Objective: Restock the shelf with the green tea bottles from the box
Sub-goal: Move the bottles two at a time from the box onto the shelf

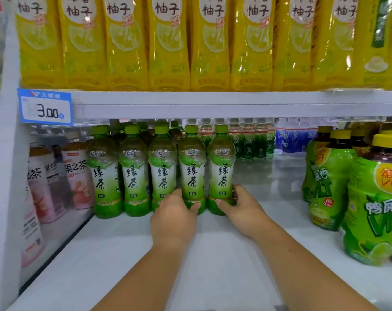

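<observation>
hands (175, 212) gripping end bottles (221, 173), open shelf (269, 191) rightward

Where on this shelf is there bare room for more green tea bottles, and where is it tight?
Widest patch: shelf floor between the rightmost green tea bottle, held by the right hand, and the lime drink bottles. The strip in front of the green tea row is bare too, except the arms. Crowded left, beside the pink fruit tea bottles.

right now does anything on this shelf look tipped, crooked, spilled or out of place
Nothing stands out. The five front green tea bottles stand upright in an even row, labels facing out. The yellow bottles above line up straight too, and no spill shows on the shelf.
</observation>
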`<state>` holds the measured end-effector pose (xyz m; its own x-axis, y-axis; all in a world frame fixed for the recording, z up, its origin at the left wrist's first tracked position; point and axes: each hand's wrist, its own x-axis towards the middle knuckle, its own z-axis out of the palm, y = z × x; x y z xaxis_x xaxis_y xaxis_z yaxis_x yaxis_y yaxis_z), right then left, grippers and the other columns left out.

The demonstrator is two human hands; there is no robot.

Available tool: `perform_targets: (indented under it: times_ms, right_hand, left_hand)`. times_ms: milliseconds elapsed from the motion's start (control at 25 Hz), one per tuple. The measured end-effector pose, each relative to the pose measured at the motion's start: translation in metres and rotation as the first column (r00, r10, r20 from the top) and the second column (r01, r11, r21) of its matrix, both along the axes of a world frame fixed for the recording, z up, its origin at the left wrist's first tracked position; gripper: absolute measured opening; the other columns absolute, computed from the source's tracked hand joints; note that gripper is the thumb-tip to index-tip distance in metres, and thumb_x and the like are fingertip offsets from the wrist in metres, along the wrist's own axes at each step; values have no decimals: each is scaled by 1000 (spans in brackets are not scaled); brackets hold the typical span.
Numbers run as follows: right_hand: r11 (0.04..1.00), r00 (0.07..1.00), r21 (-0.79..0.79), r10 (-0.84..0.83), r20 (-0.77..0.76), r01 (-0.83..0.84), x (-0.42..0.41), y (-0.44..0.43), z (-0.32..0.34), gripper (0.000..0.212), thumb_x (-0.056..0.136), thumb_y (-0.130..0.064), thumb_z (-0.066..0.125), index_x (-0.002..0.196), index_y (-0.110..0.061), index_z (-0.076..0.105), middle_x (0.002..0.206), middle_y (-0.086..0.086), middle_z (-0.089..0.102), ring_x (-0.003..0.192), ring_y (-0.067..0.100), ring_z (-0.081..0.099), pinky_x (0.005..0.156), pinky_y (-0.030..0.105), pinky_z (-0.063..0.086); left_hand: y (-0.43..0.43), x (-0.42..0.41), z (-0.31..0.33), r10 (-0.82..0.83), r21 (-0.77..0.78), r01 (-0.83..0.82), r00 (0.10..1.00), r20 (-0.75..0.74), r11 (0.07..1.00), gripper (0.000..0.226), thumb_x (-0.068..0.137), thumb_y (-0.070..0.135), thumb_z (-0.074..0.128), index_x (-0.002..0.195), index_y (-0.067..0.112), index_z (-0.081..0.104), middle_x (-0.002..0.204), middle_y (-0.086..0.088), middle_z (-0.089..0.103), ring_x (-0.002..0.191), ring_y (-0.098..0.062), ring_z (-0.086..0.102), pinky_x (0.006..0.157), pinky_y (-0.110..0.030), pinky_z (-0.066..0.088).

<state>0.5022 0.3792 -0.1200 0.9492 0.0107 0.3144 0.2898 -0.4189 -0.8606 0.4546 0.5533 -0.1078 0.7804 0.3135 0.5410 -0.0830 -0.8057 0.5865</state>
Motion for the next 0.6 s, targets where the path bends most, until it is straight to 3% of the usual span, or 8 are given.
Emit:
perform_targets:
  times_ms: [160,280,360,440,600]
  right_hand:
    - [978,994,-181,-106,19,108,-9,3,8,46,91,-44,66,130,-24,54,112,-6,66,100,16,62,82,29,47]
    - [931,986,-332,-169,-15,154,-21,9,11,44,93,-51,59,126,-22,54,110,1,65,97,21,58,78,30,43]
    - [921,985,-355,-174,-14,158,-32,10,11,45,94,-48,59,127,-19,51,112,6,64,95,21,54,78,29,40]
    - [929,985,-337,-169,-17,154,-48,11,12,47,95,-44,59,130,-14,50,119,11,65,94,22,54,77,29,39]
    - [943,983,-300,-169,-65,142,-83,10,16,64,97,-50,55,145,-10,43,140,11,56,124,29,55,89,30,38]
  left_hand:
    - [-1,1,-1,-30,-29,30,1000,-4,999,26,84,45,71,93,23,60,87,3,65,84,-21,61,68,-34,49]
    - [2,-3,0,-125,-228,123,992,8,966,27,81,38,75,88,26,53,79,6,64,78,-17,60,65,-28,44]
    - [3,-10,2,-209,-364,203,978,21,909,31,80,34,77,88,31,47,71,12,58,69,-9,54,61,-23,37]
    - [5,-20,5,-274,-418,251,962,5,873,29,81,32,76,86,28,47,72,12,59,72,-12,54,64,-22,36]
    - [10,-52,6,-376,-492,320,927,-17,810,20,84,36,72,77,29,54,73,24,52,73,-6,55,69,-20,37]
